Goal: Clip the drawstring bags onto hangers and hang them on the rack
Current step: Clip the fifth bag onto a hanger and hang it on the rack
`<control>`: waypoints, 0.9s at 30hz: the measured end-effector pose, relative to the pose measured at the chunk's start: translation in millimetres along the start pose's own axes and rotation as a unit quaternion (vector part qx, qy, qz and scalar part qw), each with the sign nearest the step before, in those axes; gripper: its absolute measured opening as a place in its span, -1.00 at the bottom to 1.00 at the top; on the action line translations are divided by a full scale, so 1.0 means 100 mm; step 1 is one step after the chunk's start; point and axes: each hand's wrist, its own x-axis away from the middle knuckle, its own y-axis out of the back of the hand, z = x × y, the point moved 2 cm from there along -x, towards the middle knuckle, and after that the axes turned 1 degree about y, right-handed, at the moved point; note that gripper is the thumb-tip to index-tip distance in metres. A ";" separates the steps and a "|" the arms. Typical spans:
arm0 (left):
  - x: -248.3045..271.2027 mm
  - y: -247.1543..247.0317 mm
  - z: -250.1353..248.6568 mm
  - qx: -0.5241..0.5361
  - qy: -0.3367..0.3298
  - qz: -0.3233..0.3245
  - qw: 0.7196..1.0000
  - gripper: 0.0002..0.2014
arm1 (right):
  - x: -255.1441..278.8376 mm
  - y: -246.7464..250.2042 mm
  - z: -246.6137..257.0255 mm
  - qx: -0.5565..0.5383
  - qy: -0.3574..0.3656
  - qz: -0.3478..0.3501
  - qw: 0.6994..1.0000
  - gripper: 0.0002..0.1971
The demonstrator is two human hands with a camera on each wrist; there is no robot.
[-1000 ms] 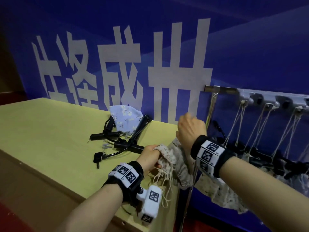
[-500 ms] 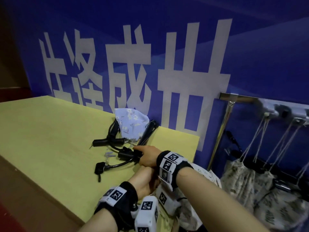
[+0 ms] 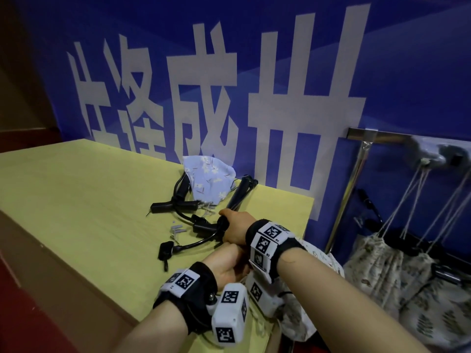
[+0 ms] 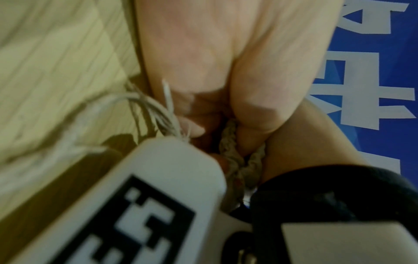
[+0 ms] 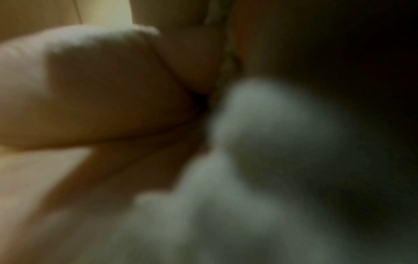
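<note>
My left hand point(image 3: 229, 267) sits at the table's right front corner and grips the gathered neck of a beige floral drawstring bag point(image 3: 299, 319); the bag hangs off the table edge. In the left wrist view the fingers curl round the bunched fabric point(image 4: 233, 142), with loose strings point(image 4: 153, 110) trailing beside them. My right hand point(image 3: 235, 226) reaches across above the left one and grips the end of a black clip hanger point(image 3: 204, 228) in a tangle of hangers on the table. A light blue floral bag point(image 3: 209, 179) lies behind them. The right wrist view is dark and blurred.
The yellow table point(image 3: 76, 200) stands against a blue banner wall. To its right a metal rack point(image 3: 382, 137) carries several beige bags point(image 3: 374, 261) on black hangers. Small grey clips point(image 3: 177, 229) lie loose by the hangers.
My right hand left the bag near the rack and came down left onto the black hangers on the table. The left hand kept its hold on the bag.
</note>
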 end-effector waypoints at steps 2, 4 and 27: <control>0.03 -0.02 0.01 -0.018 -0.005 0.021 1.000 -0.71 | 0.03 -0.01 0.01 0.010 0.012 -0.003 1.000 -0.32; 0.06 -0.05 0.03 -0.025 -0.011 0.027 0.999 -0.69 | 0.07 -0.02 -0.01 0.007 0.020 -0.018 1.000 -0.33; 0.13 -0.13 0.09 -0.309 -0.125 -0.012 0.943 -0.69 | 0.30 0.08 -0.21 -0.057 -0.021 0.019 0.998 -0.46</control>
